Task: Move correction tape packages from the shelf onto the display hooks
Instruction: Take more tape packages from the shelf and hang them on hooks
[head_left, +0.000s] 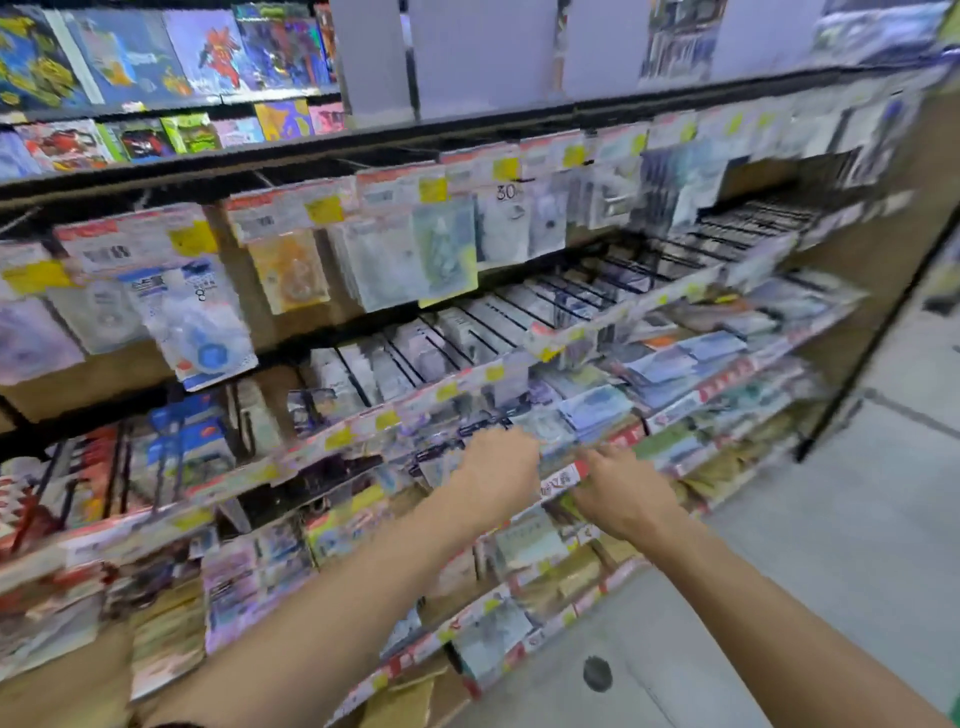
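Observation:
The whole view is blurred by motion. Both my hands reach to a middle shelf where flat pale-blue correction tape packages lie stacked. My left hand is at the stack's left end, its fingers curled at a package edge; whether they grip it is unclear. My right hand rests at the shelf's front lip, fingers bent toward the packages. Above, display hooks carry hanging packages, among them a blue-and-white correction tape pack at the left.
Wire dividers hold boxed goods on the shelf above my hands. Lower shelves are packed with stationery. Colourful books stand on the top shelf. A grey floor opens to the right, with a dark spot on it.

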